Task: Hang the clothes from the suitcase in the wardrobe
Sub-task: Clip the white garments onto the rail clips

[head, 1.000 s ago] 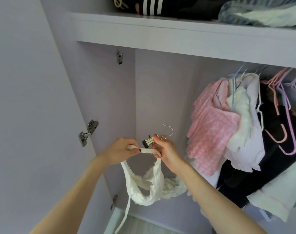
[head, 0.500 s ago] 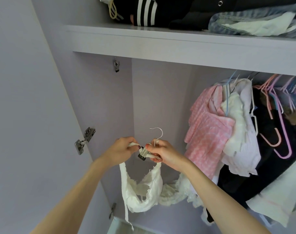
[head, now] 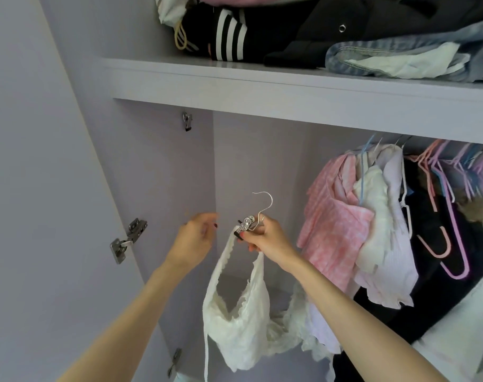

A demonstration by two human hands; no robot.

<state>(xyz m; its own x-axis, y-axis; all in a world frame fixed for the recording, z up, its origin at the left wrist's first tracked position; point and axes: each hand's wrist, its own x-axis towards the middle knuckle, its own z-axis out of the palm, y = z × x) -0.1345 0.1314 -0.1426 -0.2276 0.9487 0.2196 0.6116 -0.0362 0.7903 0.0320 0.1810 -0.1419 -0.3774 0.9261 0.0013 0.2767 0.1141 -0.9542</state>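
Note:
A white lacy top point(head: 239, 323) hangs from a metal clip hanger point(head: 248, 223) whose wire hook points up. My right hand point(head: 265, 238) grips the hanger at the clip, in front of the wardrobe's lilac back wall point(head: 248, 158). My left hand point(head: 196, 238) hovers just left of the clip with its fingers apart, holding nothing. The suitcase is out of view.
Pink, white and dark garments point(head: 342, 224) hang at the right beside several bare pink and purple hangers point(head: 444, 213). A shelf point(head: 262, 89) above holds folded dark clothes and denim. The open door point(head: 42, 188) with its hinges point(head: 127, 239) stands at the left.
My left hand has let go of the white top's edge and opened. The top now hangs from the clip held by my right hand. The view has tilted upward.

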